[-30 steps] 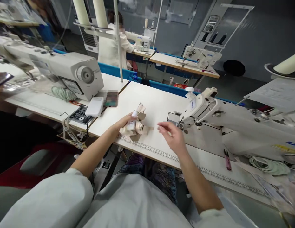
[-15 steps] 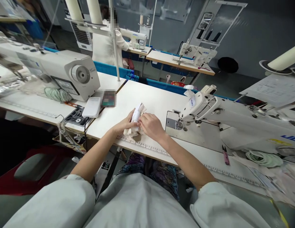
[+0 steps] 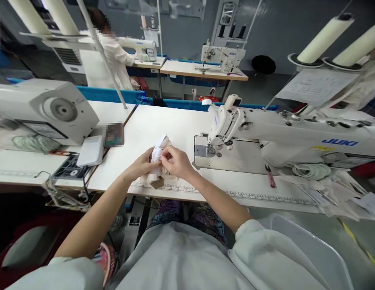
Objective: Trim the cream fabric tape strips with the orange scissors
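A small bundle of cream and white cloth (image 3: 159,150), with a white band or strip round its middle, is held just above the white sewing table (image 3: 178,121). My left hand (image 3: 140,165) is closed round its left side, the thumb lying across the front. From the right, my right hand (image 3: 177,162) is closed in a pinch at the band, where a thin pale strand seems to run between the fingers. Part of the bundle is hidden behind both hands. To their right stands a white sewing machine (image 3: 232,125), its needle area apart from my hands.
Pink-handled thread snips (image 3: 270,177), a coil of pale green cord (image 3: 311,171) and loose cloth pieces (image 3: 332,193) lie to the right. On the left are a white box-shaped device (image 3: 90,151) and another sewing machine (image 3: 62,110). A co-worker (image 3: 104,60) sits beyond.
The view has swung to the right, so the bench appears further left. Both hands stay on the bundle; the right fingers have drawn slightly off its front, and a thin strand now shows.
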`<state>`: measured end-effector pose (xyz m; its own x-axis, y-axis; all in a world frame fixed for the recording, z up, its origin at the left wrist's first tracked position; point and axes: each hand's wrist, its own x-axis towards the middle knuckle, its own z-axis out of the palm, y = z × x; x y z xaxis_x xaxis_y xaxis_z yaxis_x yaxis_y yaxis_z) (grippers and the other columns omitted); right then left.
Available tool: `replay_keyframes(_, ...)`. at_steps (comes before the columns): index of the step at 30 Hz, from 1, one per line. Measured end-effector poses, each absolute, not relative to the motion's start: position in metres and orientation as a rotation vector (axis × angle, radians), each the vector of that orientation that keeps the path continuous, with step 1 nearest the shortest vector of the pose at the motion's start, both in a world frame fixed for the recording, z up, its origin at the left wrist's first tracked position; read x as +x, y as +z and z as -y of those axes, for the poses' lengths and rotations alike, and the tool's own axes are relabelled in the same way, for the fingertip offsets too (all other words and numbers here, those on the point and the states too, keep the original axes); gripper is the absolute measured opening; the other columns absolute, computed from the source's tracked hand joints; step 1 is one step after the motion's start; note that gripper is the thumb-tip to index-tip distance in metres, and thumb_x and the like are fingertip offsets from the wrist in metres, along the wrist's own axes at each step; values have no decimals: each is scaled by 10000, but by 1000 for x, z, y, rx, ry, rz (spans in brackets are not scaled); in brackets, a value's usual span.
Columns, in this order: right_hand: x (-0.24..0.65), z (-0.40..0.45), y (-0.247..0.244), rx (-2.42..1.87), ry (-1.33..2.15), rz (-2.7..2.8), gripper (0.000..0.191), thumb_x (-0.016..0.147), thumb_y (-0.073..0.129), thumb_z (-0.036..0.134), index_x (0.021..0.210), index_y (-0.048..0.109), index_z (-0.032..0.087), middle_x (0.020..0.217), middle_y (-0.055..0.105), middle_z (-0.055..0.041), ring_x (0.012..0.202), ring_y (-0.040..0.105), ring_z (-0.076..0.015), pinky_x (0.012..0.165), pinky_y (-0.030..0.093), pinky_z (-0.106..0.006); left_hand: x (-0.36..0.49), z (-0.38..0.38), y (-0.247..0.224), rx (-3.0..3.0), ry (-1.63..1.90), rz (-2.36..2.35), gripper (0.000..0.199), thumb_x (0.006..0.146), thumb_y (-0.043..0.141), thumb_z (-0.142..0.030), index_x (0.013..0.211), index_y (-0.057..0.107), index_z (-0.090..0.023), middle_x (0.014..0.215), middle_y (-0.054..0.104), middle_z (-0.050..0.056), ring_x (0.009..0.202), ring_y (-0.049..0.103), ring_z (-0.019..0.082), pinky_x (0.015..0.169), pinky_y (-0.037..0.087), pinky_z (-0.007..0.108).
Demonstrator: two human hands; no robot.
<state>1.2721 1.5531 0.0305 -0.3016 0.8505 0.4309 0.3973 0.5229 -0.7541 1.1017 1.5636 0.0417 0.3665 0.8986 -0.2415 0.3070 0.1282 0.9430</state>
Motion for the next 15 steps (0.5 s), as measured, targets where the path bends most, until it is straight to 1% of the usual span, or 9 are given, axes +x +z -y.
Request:
replay_keyframes(3,1276,-1554,31,-1012,798,1817,65,824,504,257,779,486,213,752,589,4,665,550,-139,629,431,-266,1113,-1560,41,1452,662,-1242,745,650,730,-357,1297,443,-127,1129,592,89,1013,559,250,792,476,296)
replay_keyframes(5,1282,-1556,33,-977,879,1803,82,808,515,269,759,484,211,715,558,19,628,520,-129,604,417,-262,1115,-1561,39,1465,671,-1239,737,632,734,-369,1268,453,-126,1107,597,88,1006,565,252,801,479,309)
replay_keyframes(7,1289,-1558,35,-932,992,1834,108,792,541,283,737,488,208,689,537,27,603,497,-121,572,399,-256,1112,-1563,39,1514,629,-1245,674,627,744,-389,1196,493,-130,1039,612,77,953,578,248,772,479,315)
replay_keyframes(10,1299,-1563,35,-927,1158,1888,133,758,602,306,729,532,196,629,506,43,546,451,-104,520,360,-247,1105,-1567,46,1715,461,-1280,564,624,754,-391,1096,556,-153,932,626,54,847,581,238,692,450,305)
replay_keyframes(12,1303,-1566,34,-958,1212,1792,152,751,623,331,740,563,192,582,486,55,510,424,-96,496,346,-244,1102,-1570,53,1865,345,-1336,591,623,748,-377,1148,567,-173,903,635,48,799,583,240,656,416,299)
replay_keyframes(15,1308,-1574,32,-971,1194,1515,199,743,646,381,740,578,194,568,519,46,503,458,-99,485,372,-245,1100,-1571,60,2019,249,-1440,732,634,731,-372,1307,507,-190,899,652,62,783,600,264,651,386,302)
